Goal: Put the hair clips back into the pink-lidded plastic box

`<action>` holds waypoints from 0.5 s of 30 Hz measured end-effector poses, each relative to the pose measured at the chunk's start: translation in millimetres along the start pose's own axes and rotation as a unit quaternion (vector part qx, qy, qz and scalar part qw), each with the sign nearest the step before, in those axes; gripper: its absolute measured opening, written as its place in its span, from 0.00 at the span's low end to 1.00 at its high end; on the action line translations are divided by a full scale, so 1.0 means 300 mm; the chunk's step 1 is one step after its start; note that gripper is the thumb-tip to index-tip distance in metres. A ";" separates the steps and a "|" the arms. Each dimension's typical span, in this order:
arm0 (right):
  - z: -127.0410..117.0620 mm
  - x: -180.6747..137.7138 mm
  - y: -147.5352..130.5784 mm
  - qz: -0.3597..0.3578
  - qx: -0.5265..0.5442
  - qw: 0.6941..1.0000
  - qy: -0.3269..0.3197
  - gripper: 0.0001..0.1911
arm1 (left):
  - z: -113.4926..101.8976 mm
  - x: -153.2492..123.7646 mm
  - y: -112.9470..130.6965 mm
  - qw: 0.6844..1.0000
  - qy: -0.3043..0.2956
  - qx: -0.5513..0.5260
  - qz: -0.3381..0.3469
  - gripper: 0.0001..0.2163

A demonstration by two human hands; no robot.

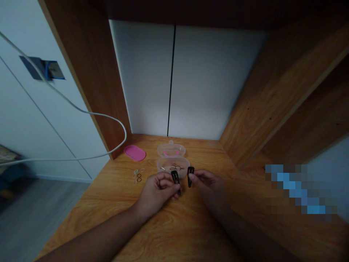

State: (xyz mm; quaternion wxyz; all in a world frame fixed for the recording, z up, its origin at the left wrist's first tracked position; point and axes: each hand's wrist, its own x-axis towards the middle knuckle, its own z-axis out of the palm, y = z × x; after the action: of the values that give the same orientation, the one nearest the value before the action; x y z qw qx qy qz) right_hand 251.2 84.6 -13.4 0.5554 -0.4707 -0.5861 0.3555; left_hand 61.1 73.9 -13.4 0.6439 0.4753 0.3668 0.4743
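My left hand [158, 191] pinches a black snap hair clip [175, 178], held upright over the wooden desk [174, 225]. My right hand [207, 185] pinches a second black hair clip [190, 175] just to the right, the two clips a short gap apart. Right behind them stands an open clear plastic box [172, 164] with a few small hair accessories inside, and its hinged lid [171, 149] lies open behind it.
A pink oval lid [134, 153] lies at the back left of the desk. Several small elastic hair rings [138, 175] are scattered left of the box. A white cable [81, 112] hangs across the left. Wooden side panels [98, 72] flank the alcove.
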 end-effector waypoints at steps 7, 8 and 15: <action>0.021 -0.012 -0.012 0.011 0.024 0.998 -0.061 0.10 | -0.009 0.001 -0.004 1.000 0.009 0.005 -0.008 0.22; 0.020 -0.013 -0.015 0.012 0.025 0.997 -0.067 0.09 | -0.009 0.000 -0.003 1.000 0.010 0.008 -0.010 0.22; 0.015 -0.009 -0.022 0.000 0.033 0.995 -0.098 0.07 | -0.012 -0.001 0.010 0.999 0.010 0.053 -0.009 0.19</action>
State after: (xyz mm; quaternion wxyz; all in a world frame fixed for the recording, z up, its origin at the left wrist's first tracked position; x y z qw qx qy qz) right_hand 245.5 80.6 -8.5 0.5107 -0.4150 -0.6256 0.4190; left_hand 56.9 74.8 -11.7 0.6186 0.5008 0.4020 0.4527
